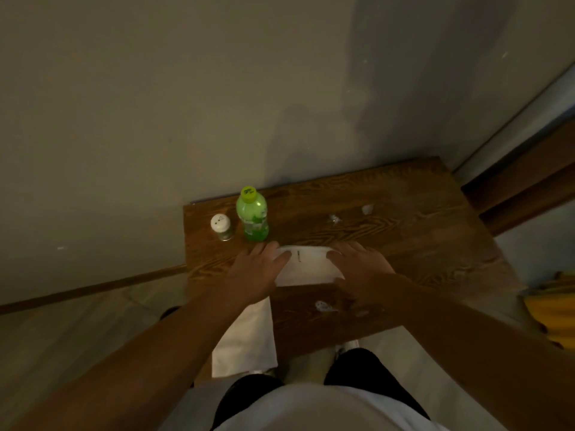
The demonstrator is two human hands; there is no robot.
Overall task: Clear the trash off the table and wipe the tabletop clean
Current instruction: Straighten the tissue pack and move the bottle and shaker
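Observation:
A white cloth [306,265] lies flat on the wooden table [404,237]. My left hand [253,272] rests on its left edge with fingers spread, and my right hand [362,269] presses on its right edge. Small crumpled paper scraps [367,209] lie on the tabletop: one at the back right, another [334,218] left of it, and one [323,306] near the front edge just below my right hand. A second white sheet [245,340] hangs over the table's front left corner.
A green bottle [252,214] with a yellow cap and a small white-capped shaker [221,227] stand at the table's back left. The table is against a wall. Something yellow [553,309] sits at the right, and a dark wooden frame [522,185] behind it.

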